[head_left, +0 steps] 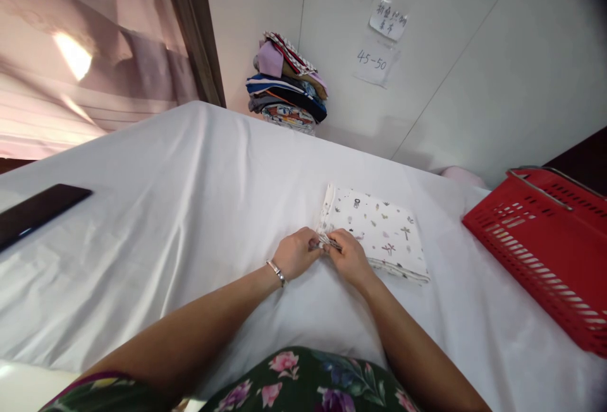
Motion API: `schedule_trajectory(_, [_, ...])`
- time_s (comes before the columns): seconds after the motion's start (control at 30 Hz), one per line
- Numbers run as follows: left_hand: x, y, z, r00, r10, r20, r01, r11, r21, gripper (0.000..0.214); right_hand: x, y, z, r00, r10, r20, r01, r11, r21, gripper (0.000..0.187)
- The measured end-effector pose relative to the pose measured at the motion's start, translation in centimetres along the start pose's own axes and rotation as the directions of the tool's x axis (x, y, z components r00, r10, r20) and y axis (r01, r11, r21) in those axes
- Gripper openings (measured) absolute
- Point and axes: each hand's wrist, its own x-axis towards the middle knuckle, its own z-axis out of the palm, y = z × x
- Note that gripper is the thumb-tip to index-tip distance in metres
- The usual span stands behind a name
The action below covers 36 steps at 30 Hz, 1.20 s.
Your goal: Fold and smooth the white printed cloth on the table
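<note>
A folded white cloth (379, 225) with small printed figures lies flat on the white-covered table, right of centre. At its near left corner both of my hands meet. My left hand (298, 253), with a bracelet at the wrist, pinches the corner's layered edge. Close beside it, my right hand (349, 256) is closed on the same corner, its fingers gathering the layers. The two hands almost touch, and part of the corner is hidden between the fingers.
A red basket (545, 241) stands on the right and a dark phone (42, 210) lies at the left. A stack of folded clothes (289, 86) rises by the wall behind the table. Two handwritten paper signs (374, 61) hang there. A pink curtain (95, 33) covers the upper left.
</note>
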Motion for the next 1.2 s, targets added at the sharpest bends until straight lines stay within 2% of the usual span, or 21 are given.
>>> schedule_trajectory(0.4, [0.3, -0.1, 0.3, 1.0, 0.019, -0.008, -0.019, 0.999, -0.044, 0.003, 0.5, -0.2, 0.4, 0.996, 0.084, -0.028, -0.085, 0.996, -0.023, 0.007])
schedule_trajectory(0.53, [0.4, -0.3, 0.1, 1.0, 0.014, -0.007, -0.014, 0.998, -0.066, 0.003, 0.3, 0.3, 0.3, 0.984, 0.105, -0.144, -0.087, 0.988, 0.128, 0.008])
schedule_trajectory(0.63, [0.5, -0.3, -0.4, 1.0, -0.014, -0.006, 0.014, 0.996, -0.083, 0.008, -0.2, 0.3, 0.0, 0.97, 0.044, -0.24, -0.003, 0.986, 0.169, 0.01])
schedule_trajectory(0.73, [0.5, -0.2, -1.0, 0.996, -0.084, 0.02, 0.085, 0.991, -0.099, 0.012, -0.7, 0.1, 0.1, 0.976, -0.069, -0.208, 0.082, 0.995, 0.051, 0.008])
schedule_trajectory(0.8, [0.5, -0.1, -1.2, 0.993, -0.112, 0.039, 0.115, 0.989, -0.094, 0.012, -0.8, 0.0, 0.3, 0.982, -0.092, -0.165, 0.091, 0.996, -0.011, 0.008])
schedule_trajectory(1.0, [0.3, 0.1, -1.1, 0.993, -0.114, 0.039, 0.116, 0.992, -0.058, 0.008, -0.3, 0.2, 0.8, 0.972, 0.034, -0.231, -0.022, 0.998, 0.054, 0.007])
schedule_trajectory(1.2, [0.3, 0.5, -1.3, 0.986, -0.163, 0.039, 0.166, 0.98, -0.112, 0.013, -0.3, -0.3, 0.7, 0.975, 0.026, -0.221, -0.02, 0.999, 0.03, 0.008])
